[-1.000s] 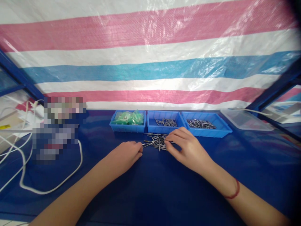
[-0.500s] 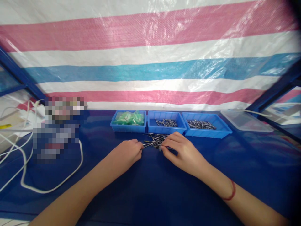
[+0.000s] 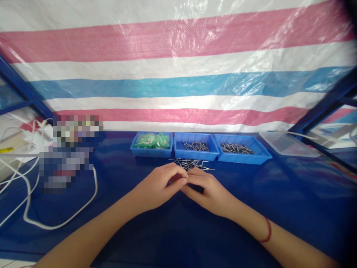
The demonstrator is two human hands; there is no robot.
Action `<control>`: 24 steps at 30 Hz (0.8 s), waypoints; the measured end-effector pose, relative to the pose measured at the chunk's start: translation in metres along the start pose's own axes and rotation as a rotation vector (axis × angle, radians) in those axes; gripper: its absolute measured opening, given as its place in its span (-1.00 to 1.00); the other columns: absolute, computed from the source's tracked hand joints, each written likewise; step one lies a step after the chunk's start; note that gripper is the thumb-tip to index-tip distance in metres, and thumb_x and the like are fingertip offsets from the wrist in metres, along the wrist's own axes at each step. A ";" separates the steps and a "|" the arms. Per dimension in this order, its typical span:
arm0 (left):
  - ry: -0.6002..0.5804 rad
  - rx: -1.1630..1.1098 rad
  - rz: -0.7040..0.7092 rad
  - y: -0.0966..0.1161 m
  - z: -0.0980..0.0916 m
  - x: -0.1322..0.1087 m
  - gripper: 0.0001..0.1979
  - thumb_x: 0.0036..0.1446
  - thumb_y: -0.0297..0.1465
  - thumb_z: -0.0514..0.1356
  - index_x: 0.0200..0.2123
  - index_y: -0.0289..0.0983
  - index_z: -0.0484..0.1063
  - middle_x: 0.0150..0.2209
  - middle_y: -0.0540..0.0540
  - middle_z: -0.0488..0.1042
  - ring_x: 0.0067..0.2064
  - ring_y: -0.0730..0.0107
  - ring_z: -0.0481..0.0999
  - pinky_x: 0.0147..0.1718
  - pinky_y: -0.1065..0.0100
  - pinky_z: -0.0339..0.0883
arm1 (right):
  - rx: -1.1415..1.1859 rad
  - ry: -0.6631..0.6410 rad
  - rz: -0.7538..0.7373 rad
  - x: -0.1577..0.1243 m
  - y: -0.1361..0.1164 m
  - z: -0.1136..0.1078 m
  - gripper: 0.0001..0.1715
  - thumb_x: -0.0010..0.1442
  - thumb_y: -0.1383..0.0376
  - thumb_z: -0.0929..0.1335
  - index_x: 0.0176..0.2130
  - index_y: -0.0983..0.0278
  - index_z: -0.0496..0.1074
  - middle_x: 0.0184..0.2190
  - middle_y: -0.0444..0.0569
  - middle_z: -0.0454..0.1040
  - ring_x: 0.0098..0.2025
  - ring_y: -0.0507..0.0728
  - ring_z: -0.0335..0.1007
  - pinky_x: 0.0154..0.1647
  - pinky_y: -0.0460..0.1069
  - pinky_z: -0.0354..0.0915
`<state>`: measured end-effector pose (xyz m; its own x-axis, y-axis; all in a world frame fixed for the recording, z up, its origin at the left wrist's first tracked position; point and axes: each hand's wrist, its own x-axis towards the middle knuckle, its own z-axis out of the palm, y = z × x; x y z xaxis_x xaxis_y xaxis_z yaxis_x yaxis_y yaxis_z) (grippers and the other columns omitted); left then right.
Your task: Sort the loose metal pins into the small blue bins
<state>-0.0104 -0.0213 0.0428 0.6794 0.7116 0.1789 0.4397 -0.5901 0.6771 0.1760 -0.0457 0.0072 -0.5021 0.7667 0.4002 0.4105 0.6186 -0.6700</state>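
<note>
My left hand (image 3: 158,184) and my right hand (image 3: 208,188) meet fingertip to fingertip on the blue table (image 3: 178,230), just in front of a loose pile of small metal pins (image 3: 191,163). Both hands have their fingers curled and pinched together. What they pinch is hidden between the fingertips. A red cord circles my right wrist. Behind the pile stand three blue trays in a row: the left tray (image 3: 152,144) holds pale green plastic parts, the middle tray (image 3: 196,146) holds a few metal pins, and the right tray (image 3: 242,149) holds more of them.
A clear plastic lid or tray (image 3: 290,144) lies at the back right. White cables (image 3: 55,219) loop across the table's left side beside a blurred-out patch. A striped pink, white and blue tarp (image 3: 178,74) closes off the back, with blue frame bars at both sides.
Both hands drew back from the pin pile toward me and came together. My right hand, which lay over the pile, has left it and now pinches against my left fingertips.
</note>
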 end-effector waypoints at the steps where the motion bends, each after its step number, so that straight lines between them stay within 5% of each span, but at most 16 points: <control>1: 0.022 -0.027 -0.012 0.000 0.001 0.001 -0.86 0.24 -0.38 0.07 -0.25 -0.25 0.41 -0.30 -0.01 0.45 -0.29 0.44 0.41 -0.28 0.44 0.25 | 0.027 0.013 0.010 0.000 0.000 0.000 -0.82 0.27 0.32 0.27 -0.34 0.23 0.44 -0.34 -0.04 0.49 -0.28 0.09 0.36 -0.23 0.01 0.27; 15: 0.212 -0.142 -0.135 -0.008 0.015 0.005 -0.83 0.21 -0.32 0.11 -0.31 -0.28 0.43 -0.39 0.00 0.43 -0.35 0.45 0.41 -0.35 0.44 0.29 | 0.157 0.108 0.165 -0.003 0.005 0.003 -0.83 0.24 0.26 0.30 -0.30 0.25 0.48 -0.45 -0.11 0.42 -0.44 0.02 0.27 -0.43 -0.07 0.21; 24: 0.207 -0.166 -0.119 -0.007 0.016 0.004 -0.87 0.18 -0.35 0.14 -0.32 -0.29 0.43 -0.35 -0.01 0.45 -0.34 0.46 0.42 -0.34 0.45 0.29 | 0.199 0.131 0.211 -0.003 0.006 0.006 -0.77 0.23 0.20 0.30 -0.38 0.26 0.45 -0.46 -0.10 0.43 -0.45 0.03 0.25 -0.43 -0.06 0.21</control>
<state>-0.0008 -0.0204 0.0273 0.4868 0.8450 0.2213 0.3956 -0.4392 0.8066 0.1752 -0.0451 -0.0012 -0.3141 0.8980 0.3080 0.3317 0.4078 -0.8507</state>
